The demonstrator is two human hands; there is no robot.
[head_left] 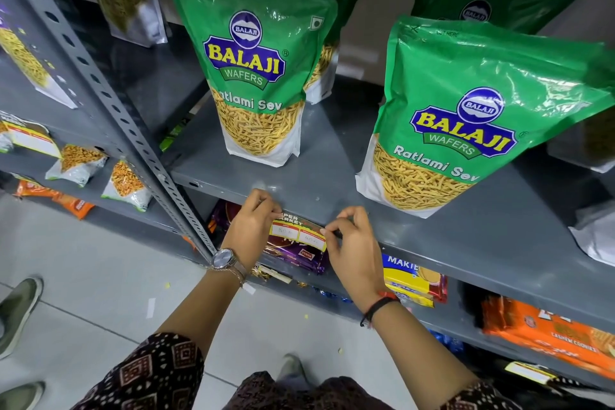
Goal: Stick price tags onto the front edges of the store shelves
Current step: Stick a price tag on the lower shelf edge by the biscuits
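Note:
A yellow and red price tag (pixel 297 232) with two white handwritten boxes sits against the front edge of the grey metal shelf (pixel 416 236). My left hand (pixel 251 226) pinches the tag's left end, thumb and fingers on its top corner. My right hand (pixel 352 243) pinches the tag's right end with its fingertips. Both hands hold the tag flat along the shelf lip, below the left green snack bag (pixel 256 53). A watch is on my left wrist and a thread band on my right.
A second green snack bag (pixel 466 116) stands on the same shelf to the right. A perforated upright post (pixel 109 100) borders the bay at left. Biscuit packs (pixel 414 280) fill the shelf below. Another person's shoes (pixel 16 309) stand on the tiled floor at left.

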